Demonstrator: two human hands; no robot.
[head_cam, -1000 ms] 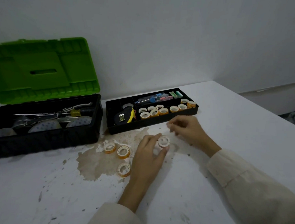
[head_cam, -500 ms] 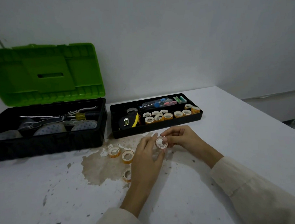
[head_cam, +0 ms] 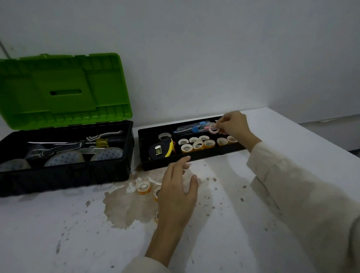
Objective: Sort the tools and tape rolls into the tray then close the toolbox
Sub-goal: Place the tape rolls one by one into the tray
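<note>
Now the right hand [head_cam: 234, 123] is reaching over the back right of the tray [head_cam: 196, 158], thumb and fingertips pinching one tape roll [head_cam: 214, 130] above the rear compartment; half a second ago both hands were meeting at that roll over the tabletop [head_cam: 55, 234], in front of the tray; the left hand [head_cam: 177, 190] is now hovering low with fingers spread and relaxed, holding nothing.

Counts: eight boxed rolls [head_cam: 198, 145] are showing in the tray's front compartment, small rings with white cores and amber tape, standing tilted in two loose rows; one grey ring [head_cam: 164, 135] is lying in the left compartment behind one black-and-yellow tape measure [head_cam: 161, 150]; coloured pens or cutters [head_cam: 192, 129], number unclear, are lying in the rear compartment; three loose rolls [head_cam: 143, 186] are lying on the tabletop beside the left hand, two of them partly hidden by it.

Materials: the tray is showing as black plastic, rectangular, divided; the toolbox [head_cam: 63, 176] is standing left of it, black ribbed base, green moulded lid [head_cam: 57, 90] propped open against the wall, one screwdriver [head_cam: 102, 142] with a clear yellow handle lying inside; the tabletop is looking white, speckled, with a brown worn patch [head_cam: 126, 208] where the coating is peeling.
</note>
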